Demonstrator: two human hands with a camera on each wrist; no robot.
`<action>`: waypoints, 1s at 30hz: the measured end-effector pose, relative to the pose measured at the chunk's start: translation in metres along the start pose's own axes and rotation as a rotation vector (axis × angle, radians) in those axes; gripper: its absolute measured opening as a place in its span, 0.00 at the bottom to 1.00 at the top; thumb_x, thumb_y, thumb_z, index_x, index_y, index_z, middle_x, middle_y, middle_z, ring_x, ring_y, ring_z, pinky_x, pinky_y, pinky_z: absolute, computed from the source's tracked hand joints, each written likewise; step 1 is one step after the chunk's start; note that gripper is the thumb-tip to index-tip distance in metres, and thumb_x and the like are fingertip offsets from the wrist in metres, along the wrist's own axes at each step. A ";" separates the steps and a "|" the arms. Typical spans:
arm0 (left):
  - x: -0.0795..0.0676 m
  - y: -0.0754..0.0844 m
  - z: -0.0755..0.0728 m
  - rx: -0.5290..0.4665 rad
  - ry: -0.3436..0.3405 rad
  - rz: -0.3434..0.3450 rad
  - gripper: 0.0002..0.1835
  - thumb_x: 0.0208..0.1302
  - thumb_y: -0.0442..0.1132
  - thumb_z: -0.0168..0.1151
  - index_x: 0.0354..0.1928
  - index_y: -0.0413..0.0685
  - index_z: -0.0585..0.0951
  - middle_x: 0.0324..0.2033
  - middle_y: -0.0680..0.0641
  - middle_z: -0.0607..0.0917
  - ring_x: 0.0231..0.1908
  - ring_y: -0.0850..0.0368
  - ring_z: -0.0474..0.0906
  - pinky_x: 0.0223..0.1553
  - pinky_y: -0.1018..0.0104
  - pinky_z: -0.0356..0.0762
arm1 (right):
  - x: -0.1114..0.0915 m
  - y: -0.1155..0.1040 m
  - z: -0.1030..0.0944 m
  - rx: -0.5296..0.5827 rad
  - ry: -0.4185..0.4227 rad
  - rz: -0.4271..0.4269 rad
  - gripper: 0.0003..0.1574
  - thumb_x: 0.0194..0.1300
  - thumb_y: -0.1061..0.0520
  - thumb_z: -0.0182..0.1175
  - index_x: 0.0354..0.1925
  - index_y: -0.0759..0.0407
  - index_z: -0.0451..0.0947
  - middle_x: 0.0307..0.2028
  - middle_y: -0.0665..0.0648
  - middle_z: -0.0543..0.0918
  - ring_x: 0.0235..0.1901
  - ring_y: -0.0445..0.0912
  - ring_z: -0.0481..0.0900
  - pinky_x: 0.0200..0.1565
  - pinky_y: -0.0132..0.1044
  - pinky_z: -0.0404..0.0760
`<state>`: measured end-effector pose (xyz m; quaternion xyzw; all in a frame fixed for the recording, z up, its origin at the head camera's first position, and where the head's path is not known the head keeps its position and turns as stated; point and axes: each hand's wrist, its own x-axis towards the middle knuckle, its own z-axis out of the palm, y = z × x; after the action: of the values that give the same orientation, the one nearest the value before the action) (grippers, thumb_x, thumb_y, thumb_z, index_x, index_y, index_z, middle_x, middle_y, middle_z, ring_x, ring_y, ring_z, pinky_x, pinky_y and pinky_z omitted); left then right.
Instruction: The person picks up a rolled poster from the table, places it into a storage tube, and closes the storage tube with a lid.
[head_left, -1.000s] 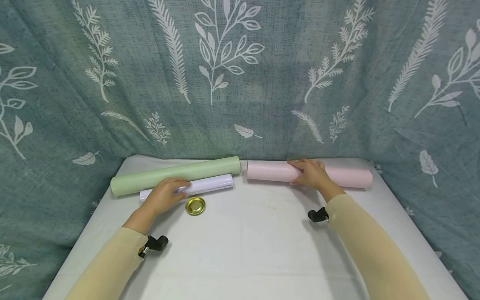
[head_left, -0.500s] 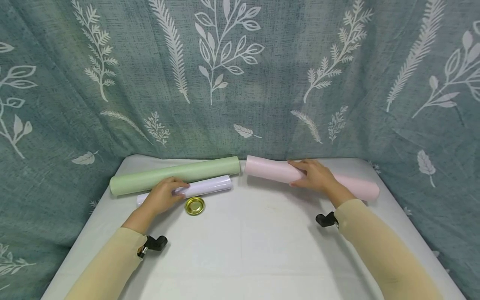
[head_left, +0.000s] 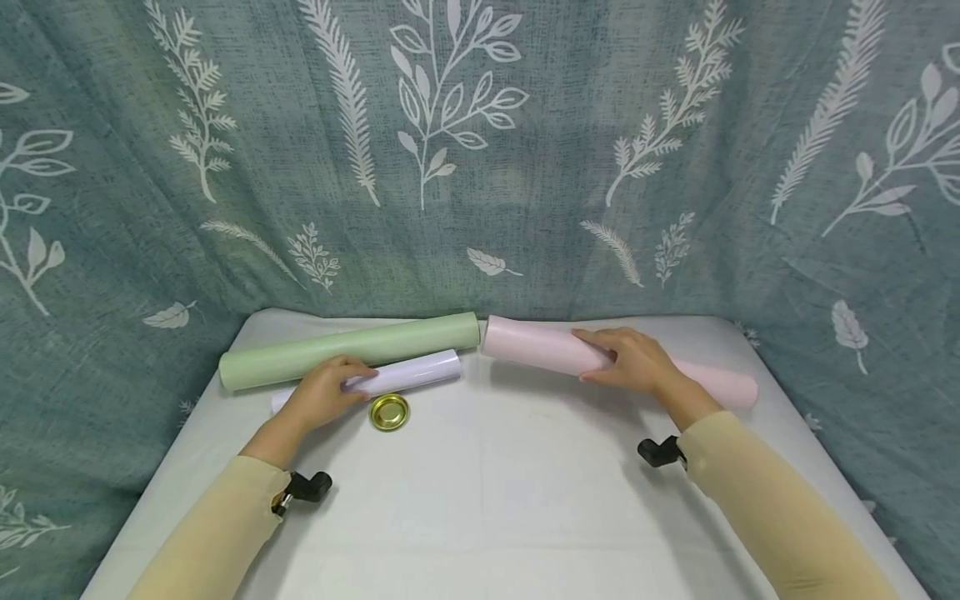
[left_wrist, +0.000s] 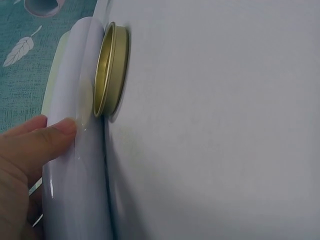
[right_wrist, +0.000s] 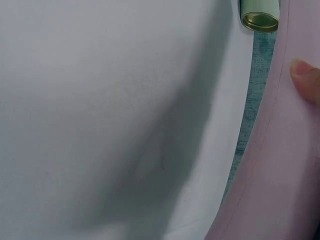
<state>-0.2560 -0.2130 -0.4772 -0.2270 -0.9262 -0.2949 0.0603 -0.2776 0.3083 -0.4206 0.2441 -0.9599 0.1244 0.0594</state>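
My left hand [head_left: 328, 392] grips a glossy pale lavender roll [head_left: 420, 372] on the table, thumb [left_wrist: 60, 131] along its near side. Right behind this roll lies a longer light green roll [head_left: 352, 346]. A shallow round gold metal dish [head_left: 389, 412] sits against the front of the lavender roll. On the right, a pink roll [head_left: 536, 344] is held across its middle by my right hand [head_left: 630, 358], fingers over the far side and thumb on the near side. It slants, its right end closer to me. In the right wrist view, the green roll [right_wrist: 260, 6] shows a gold-coloured end.
A white cloth [head_left: 480, 500] covers the table. Behind and at both sides hangs a teal curtain [head_left: 540, 233] with white leaf prints, close to the table's back edge. Black camera mounts [head_left: 660, 451] jut from both sleeves.
The pink roll has swung from nearly parallel with the back edge to a slant, its right end coming toward me. My right hand shifted slightly right; the lavender roll slid slightly left.
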 end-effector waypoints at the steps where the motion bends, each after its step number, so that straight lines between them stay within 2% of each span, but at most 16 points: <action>1: 0.000 0.000 0.000 0.001 0.000 0.002 0.20 0.59 0.32 0.73 0.54 0.48 0.86 0.51 0.42 0.82 0.55 0.41 0.78 0.57 0.44 0.75 | -0.001 -0.001 -0.001 0.001 0.001 -0.003 0.49 0.53 0.36 0.75 0.71 0.41 0.71 0.61 0.58 0.80 0.60 0.61 0.75 0.57 0.62 0.73; 7: -0.002 -0.002 -0.001 0.004 -0.007 0.011 0.21 0.59 0.33 0.74 0.55 0.49 0.86 0.52 0.43 0.82 0.54 0.41 0.78 0.53 0.44 0.76 | -0.006 -0.004 -0.008 0.003 0.020 -0.022 0.48 0.54 0.36 0.75 0.70 0.40 0.72 0.62 0.57 0.79 0.60 0.61 0.75 0.57 0.61 0.74; 12: -0.004 -0.003 -0.001 0.009 0.007 0.029 0.21 0.58 0.33 0.74 0.54 0.47 0.86 0.53 0.41 0.82 0.56 0.39 0.78 0.57 0.43 0.74 | -0.011 -0.007 -0.010 -0.002 0.045 -0.056 0.47 0.52 0.38 0.77 0.69 0.42 0.74 0.60 0.58 0.81 0.58 0.60 0.77 0.53 0.61 0.76; 19: -0.007 -0.005 -0.002 0.008 0.029 0.055 0.21 0.57 0.31 0.74 0.54 0.44 0.86 0.53 0.40 0.84 0.57 0.38 0.78 0.61 0.43 0.71 | -0.018 -0.013 -0.011 -0.017 0.027 -0.110 0.45 0.52 0.40 0.77 0.68 0.42 0.75 0.57 0.58 0.83 0.57 0.58 0.78 0.54 0.59 0.77; 26: -0.012 -0.005 -0.006 0.000 0.028 0.035 0.21 0.57 0.31 0.73 0.54 0.46 0.86 0.53 0.42 0.85 0.58 0.39 0.78 0.60 0.42 0.72 | -0.022 -0.015 -0.011 -0.009 0.031 -0.120 0.46 0.51 0.40 0.78 0.67 0.42 0.76 0.57 0.57 0.83 0.58 0.57 0.78 0.55 0.58 0.77; 30: -0.015 -0.002 -0.009 -0.003 0.048 0.056 0.20 0.58 0.31 0.73 0.54 0.46 0.86 0.52 0.42 0.85 0.57 0.39 0.78 0.58 0.42 0.73 | -0.025 -0.016 -0.012 0.008 0.019 -0.115 0.46 0.51 0.40 0.77 0.68 0.41 0.75 0.58 0.56 0.83 0.58 0.57 0.78 0.54 0.58 0.77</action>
<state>-0.2442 -0.2254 -0.4742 -0.2459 -0.9173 -0.3000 0.0901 -0.2476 0.3088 -0.4102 0.2981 -0.9431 0.1269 0.0745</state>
